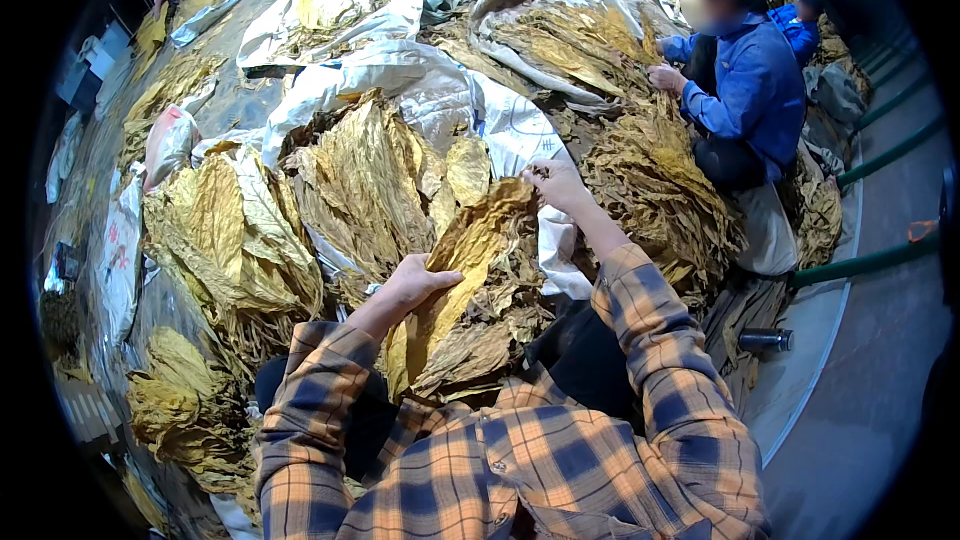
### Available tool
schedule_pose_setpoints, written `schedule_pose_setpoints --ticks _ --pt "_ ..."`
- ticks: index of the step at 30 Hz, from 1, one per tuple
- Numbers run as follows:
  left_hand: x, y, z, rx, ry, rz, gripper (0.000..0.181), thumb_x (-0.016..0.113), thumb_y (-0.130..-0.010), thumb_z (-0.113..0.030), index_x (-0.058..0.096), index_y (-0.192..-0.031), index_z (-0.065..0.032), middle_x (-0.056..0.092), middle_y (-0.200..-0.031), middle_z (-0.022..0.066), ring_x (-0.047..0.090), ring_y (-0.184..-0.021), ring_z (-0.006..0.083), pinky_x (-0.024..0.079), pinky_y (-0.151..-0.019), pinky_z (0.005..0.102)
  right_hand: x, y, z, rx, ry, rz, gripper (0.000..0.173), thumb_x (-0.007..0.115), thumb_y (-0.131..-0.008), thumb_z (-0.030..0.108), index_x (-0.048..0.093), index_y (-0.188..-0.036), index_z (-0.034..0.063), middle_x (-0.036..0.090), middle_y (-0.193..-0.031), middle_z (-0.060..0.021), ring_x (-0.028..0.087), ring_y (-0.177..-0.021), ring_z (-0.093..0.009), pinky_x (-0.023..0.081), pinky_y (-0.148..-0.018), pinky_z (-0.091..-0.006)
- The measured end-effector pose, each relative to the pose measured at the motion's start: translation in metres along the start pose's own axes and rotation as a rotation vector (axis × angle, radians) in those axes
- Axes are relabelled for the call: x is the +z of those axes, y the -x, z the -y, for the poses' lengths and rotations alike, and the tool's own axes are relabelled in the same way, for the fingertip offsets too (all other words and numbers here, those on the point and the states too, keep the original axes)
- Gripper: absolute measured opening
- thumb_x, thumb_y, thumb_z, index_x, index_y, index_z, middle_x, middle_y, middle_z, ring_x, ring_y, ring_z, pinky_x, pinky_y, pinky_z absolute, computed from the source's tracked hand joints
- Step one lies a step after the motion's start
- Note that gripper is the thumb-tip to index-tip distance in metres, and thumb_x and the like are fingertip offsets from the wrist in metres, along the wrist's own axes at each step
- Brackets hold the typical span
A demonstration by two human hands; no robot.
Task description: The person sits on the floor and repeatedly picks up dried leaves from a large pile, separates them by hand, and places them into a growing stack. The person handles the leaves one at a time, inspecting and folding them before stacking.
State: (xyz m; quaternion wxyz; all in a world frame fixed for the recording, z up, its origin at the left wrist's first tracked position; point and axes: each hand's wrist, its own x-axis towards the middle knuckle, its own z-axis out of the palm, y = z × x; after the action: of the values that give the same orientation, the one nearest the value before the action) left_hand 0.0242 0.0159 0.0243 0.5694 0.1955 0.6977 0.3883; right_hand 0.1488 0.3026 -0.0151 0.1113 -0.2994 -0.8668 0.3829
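Note:
A long, yellow-brown dried leaf, apparently tobacco (480, 247), is stretched out before my chest. My left hand (409, 285) grips its near part, thumb on top. At its far end, my right hand (556, 187) pinches the darker tip. More crumpled brown leaves (480, 345) lie in my lap beneath it. Just beyond are a heap of wrinkled leaves (360, 187) on white woven sacking (517, 120) and, to the left, a pile of broad yellow leaves (225, 232).
A co-worker in a blue jacket (750, 90) sits at the right, holding leaves beside a large brown pile (652, 195). Another person in blue (799, 30) is behind. A dark metal flask (765, 340) lies near green bars (870, 266). A lower-left leaf pile (187, 405) is near me.

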Motion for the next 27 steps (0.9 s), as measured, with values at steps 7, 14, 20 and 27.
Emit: schedule_pose_setpoints --ticks 7,14,20,27 --pt "0.004 0.007 -0.007 0.057 0.120 -0.051 0.020 0.070 -0.080 -0.014 0.063 -0.090 0.0019 0.061 -0.073 0.0023 0.054 -0.060 0.0090 0.043 -0.056 0.0252 0.011 -0.018 -0.036 0.166 0.037 -0.110 0.035 0.062 -0.083 0.028 0.061 -0.104 0.0003 0.062 -0.099 -0.0219 0.060 -0.093 -0.034 0.047 -0.080 -0.0388" --pt "0.004 0.002 0.003 0.081 0.164 0.003 0.019 0.070 -0.080 -0.014 0.063 -0.089 0.0004 0.060 -0.072 0.0015 0.052 -0.059 0.0084 0.042 -0.056 0.0256 -0.012 -0.028 -0.069 0.380 -0.055 -0.316 0.028 0.059 -0.083 0.022 0.063 -0.099 -0.0007 0.064 -0.093 -0.0214 0.062 -0.086 -0.035 0.049 -0.076 -0.0406" --pt "-0.014 0.024 0.002 0.041 0.167 -0.094 0.021 0.072 -0.079 -0.017 0.063 -0.088 -0.0003 0.059 -0.071 0.0004 0.051 -0.059 0.0079 0.041 -0.056 0.0248 -0.038 0.003 -0.016 0.325 0.345 0.431 0.022 0.058 -0.082 0.017 0.065 -0.095 0.0006 0.066 -0.090 -0.0166 0.064 -0.079 -0.026 0.051 -0.072 -0.0356" --pt "-0.025 0.008 0.009 0.055 0.354 -0.094 0.027 0.072 -0.079 -0.021 0.062 -0.087 0.0027 0.060 -0.069 0.0042 0.053 -0.054 0.0096 0.042 -0.051 0.0249 0.008 0.030 0.067 -0.610 0.264 0.041 0.033 0.062 -0.072 0.007 0.060 -0.104 0.0061 0.060 -0.096 -0.0095 0.058 -0.091 -0.026 0.047 -0.080 -0.0359"
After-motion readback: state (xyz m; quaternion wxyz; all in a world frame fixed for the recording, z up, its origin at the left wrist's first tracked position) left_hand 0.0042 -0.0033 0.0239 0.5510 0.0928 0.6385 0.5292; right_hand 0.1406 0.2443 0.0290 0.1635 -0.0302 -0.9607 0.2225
